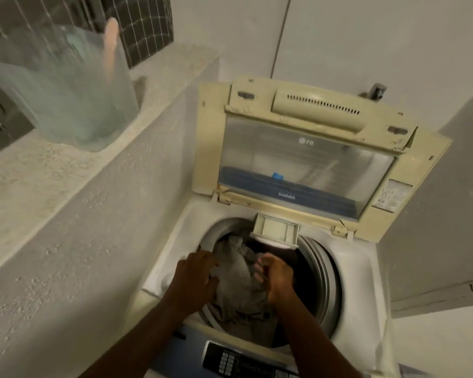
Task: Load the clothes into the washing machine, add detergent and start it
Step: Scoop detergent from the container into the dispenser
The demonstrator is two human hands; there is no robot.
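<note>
Nearest me: control panel (pixel 246 361) at the machine's front edge, dark w/ rows of small buttons, partly cut off by my forearms coming up from the bottom of frame. Above it the washing machine (pixel 350 271) is a top-loader, lid (pixel 306 159) swung up and standing open at the back, yellowed plastic frame, clear window w/ a logo. A small pale dispenser tray (pixel 276 231) juts out over the back rim of the drum (pixel 322 274), overhanging the opening.

Left of the machine runs a rough concrete ledge (pixel 74 186), close alongside the body. On it sits a blurred translucent container (pixel 66 85) w/ sth pinkish sticking up inside; can't tell what. Grid-patterned panel behind it.

Clothes (pixel 238 279): grey crumpled fabric, heaped in the drum's left half, bunched up to rim level, darker items under it.

My left hand (pixel 195 279) lies palm-down, fingers spread, pressing on the fabric's left edge near the rim. My right hand (pixel 273 276) has fingers curled in, gripping a fold of the grey cloth.
</note>
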